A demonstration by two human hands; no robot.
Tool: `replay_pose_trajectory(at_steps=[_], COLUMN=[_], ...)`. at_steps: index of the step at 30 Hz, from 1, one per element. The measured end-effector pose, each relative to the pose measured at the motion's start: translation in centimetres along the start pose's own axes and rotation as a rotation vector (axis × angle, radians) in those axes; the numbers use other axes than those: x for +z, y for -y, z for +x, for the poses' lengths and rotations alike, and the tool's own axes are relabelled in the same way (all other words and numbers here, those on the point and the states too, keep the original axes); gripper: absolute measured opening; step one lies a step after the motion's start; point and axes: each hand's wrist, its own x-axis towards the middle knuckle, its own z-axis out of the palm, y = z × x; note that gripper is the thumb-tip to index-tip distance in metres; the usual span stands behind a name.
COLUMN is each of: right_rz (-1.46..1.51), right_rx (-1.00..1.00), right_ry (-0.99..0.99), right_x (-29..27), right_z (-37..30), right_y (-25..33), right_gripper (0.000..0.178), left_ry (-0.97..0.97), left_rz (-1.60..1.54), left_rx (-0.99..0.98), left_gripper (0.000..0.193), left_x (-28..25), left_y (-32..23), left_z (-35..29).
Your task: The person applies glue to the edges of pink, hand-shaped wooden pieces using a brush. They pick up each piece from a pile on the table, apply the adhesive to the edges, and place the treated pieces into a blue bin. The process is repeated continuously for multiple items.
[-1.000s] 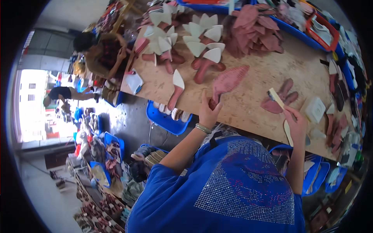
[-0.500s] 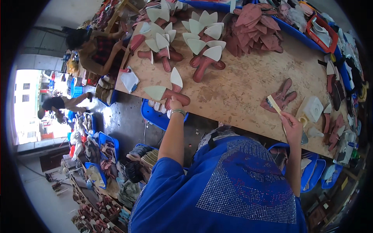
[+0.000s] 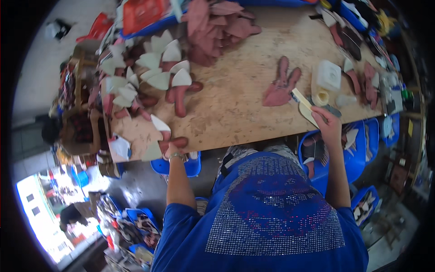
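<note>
My left hand (image 3: 171, 151) is closed on a reddish-brown shoe upper (image 3: 179, 142) at the table's near left edge; pale pointed toe pieces (image 3: 159, 123) stick out beside it. My right hand (image 3: 327, 121) grips a brush (image 3: 302, 99) by its pale flat handle. The brush's head is by the lower right edge of a dark-smeared, forked reddish upper (image 3: 277, 92) lying flat. A whitish plastic container (image 3: 328, 74) with a yellowish round mouth stands just beyond the brush. Motion blur softens my left fingertips.
Uppers with pale toe pieces (image 3: 158, 79) cluster at the table's left. Loose reddish pieces (image 3: 217, 27) are heaped at the back. More uppers (image 3: 370, 84) lie at right. Blue bins (image 3: 358, 154) stand below the near edge. Another person (image 3: 81, 129) is at far left.
My view has turned, so the table sits differently. The brush has moved from the middle of the forked upper to its right edge. My left hand stays at the upper on the near edge.
</note>
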Motion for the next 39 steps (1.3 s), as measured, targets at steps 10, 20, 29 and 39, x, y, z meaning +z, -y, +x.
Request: replay_pose_trajectory(at_steps=[10,20,29,39], right_rz=[0.156,0.059,0.111,-0.2], right_rx=[0.286,0.373,0.476,0.329], right_ry=[-0.293,-0.443,-0.53,-0.349], right_x=[-4.1,-6.3,-5.9,-5.9], right_z=[-2.4,-8.0,-11.5,-0.4], right_y=[-7.3,-10.2,-12.2,-16.7], right_gripper=[0.022,0.021,0.022,0.024], left_ry=[0.329,1.255,1.596,1.361], left_rz=[0.769,1.422,1.748,1.841], left_rx=[1.363,2.743,3.066,2.787], left_gripper=[0.025,0.037,0.029,0.024], left_x=[11.2,40.2,47.7,44.1], left_y=[-0.2,-2.7,0.8,-7.5], left_z=[-13.2,-37.2,-37.2,-39.0])
